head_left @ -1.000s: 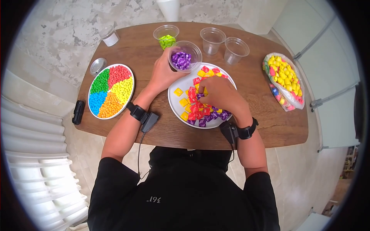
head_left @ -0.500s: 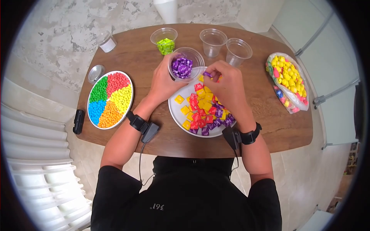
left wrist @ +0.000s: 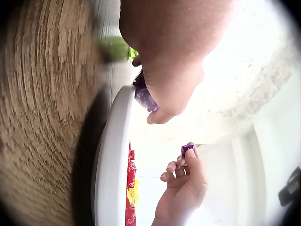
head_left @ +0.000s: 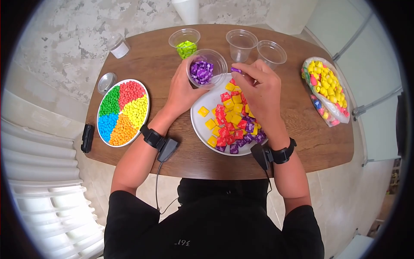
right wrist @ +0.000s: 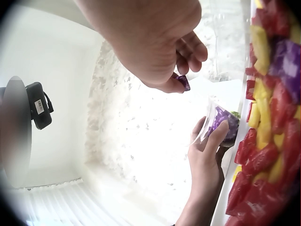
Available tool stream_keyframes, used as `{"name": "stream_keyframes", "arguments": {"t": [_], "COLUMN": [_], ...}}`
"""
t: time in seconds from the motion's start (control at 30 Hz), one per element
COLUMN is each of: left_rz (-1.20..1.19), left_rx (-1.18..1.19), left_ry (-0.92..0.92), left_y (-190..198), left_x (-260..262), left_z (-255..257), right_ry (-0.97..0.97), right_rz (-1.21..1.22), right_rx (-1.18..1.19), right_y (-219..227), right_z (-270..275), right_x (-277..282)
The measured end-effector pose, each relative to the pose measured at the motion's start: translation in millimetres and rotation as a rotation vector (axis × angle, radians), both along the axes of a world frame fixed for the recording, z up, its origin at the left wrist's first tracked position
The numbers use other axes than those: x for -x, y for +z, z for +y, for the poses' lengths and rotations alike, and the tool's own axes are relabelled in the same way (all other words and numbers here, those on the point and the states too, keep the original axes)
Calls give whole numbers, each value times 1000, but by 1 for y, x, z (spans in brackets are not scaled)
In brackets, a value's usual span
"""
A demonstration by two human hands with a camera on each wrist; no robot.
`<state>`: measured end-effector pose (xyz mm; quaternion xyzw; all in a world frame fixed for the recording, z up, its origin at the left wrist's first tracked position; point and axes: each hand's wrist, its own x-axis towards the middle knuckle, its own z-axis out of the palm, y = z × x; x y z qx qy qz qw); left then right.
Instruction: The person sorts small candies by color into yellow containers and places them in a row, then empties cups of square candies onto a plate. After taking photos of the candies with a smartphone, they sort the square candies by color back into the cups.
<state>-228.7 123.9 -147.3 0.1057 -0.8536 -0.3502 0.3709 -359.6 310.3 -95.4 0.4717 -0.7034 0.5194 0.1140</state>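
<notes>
My left hand (head_left: 180,88) grips a clear plastic cup (head_left: 219,64) that holds several purple-wrapped candies (head_left: 201,72); the cup tilts over the left rim of the white plate (head_left: 197,125). Thumb and forefinger of my right hand (head_left: 261,88) pinch one purple-wrapped candy (right wrist: 184,83), just right of the cup's mouth and above the plate. Red, yellow and purple wrapped candies (head_left: 228,113) lie heaped on that plate, partly hidden under my right hand. In the left wrist view the pinched candy (left wrist: 187,150) shows between the fingertips.
Behind the held cup stands a cup of green candies (head_left: 186,48). Two clear cups (head_left: 241,45) are at the back. A round plate of colour-sorted small candies (head_left: 123,113) sits left, near a silver lid (head_left: 107,82) and a labelled jar (head_left: 118,46). A bag of yellow candies (head_left: 326,88) lies right.
My right hand has risen from the candy heap with a purple candy and moved up beside the cup. The left hand keeps holding the cup in nearly the same place.
</notes>
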Motion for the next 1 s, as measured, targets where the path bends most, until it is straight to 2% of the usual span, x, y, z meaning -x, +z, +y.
{"name": "stream_keyframes", "arguments": {"t": [0.17,0.23,0.3,0.33,0.4,0.5,0.63,0.7,0.83,0.93,1.0], "left_rz": [6,3,3,10,9,-15,-14,-17,6,27,9], "left_rx": [82,47,24,26,28,3,3,0,21,26,7], "left_ry": [15,11,0,5,6,4,6,10,2,-8,27], "left_y": [-1,-3,0,-1,-4,-4,-2,-2,-2,-2,0], "left_x": [1,0,1,1,2,0,1,1,2,2,3], "left_z": [1,2,0,0,-1,-1,1,1,1,0,0], "right_ry": [34,49,77,79,84,115,166,206,254,212,192], "right_rz": [-18,-37,-189,-189,-22,-42,-87,-261,-409,-379,-326], "right_rx": [66,91,92,98,84,-4,0,-2,10,48,-25], "right_y": [1,2,6,5,-1,-5,-11,-15,-13,-4,1], "right_z": [-1,1,-1,-2,-4,-3,-7,-9,-11,-6,2], "right_x": [2,-5,-11,-10,-9,-9,-12,-15,-18,-14,-3]}}
